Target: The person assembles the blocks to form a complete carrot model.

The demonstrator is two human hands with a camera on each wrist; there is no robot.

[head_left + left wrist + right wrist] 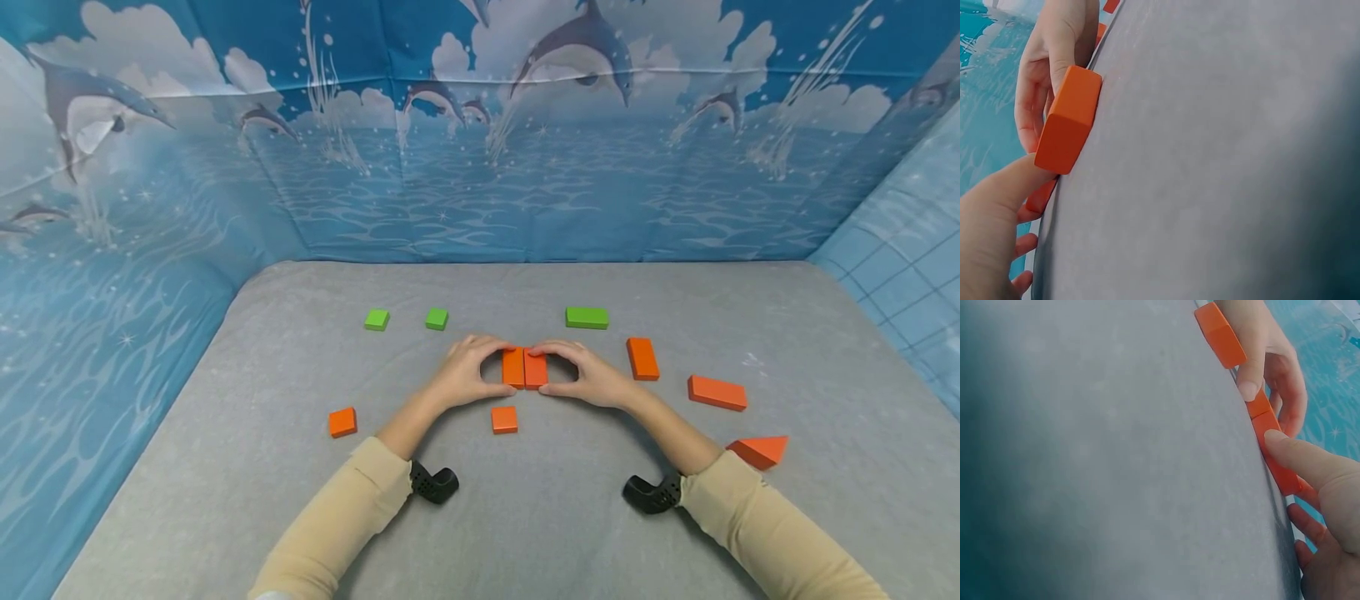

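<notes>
Two orange rectangular blocks stand side by side, long edges together, on the grey cloth. My left hand (467, 372) pinches the left orange block (513, 367) between thumb at the near end and fingers at the far end. On the other side, my right hand (596, 379) grips the right orange block (536, 372) the same way. A seam between the pair shows in the right wrist view, where the right block (1279, 456) lies under the right thumb. Just nearer than the pair sits a small orange square block (504, 420), large in front of the left hand in the left wrist view.
Another orange square block (342, 422) lies to the left. Two green squares (377, 320) and a green rectangular block (587, 317) are farther back. At right lie orange rectangular blocks (642, 358) and an orange triangular block (761, 451), close by the right forearm. A dolphin-print curtain (450, 183) hangs behind.
</notes>
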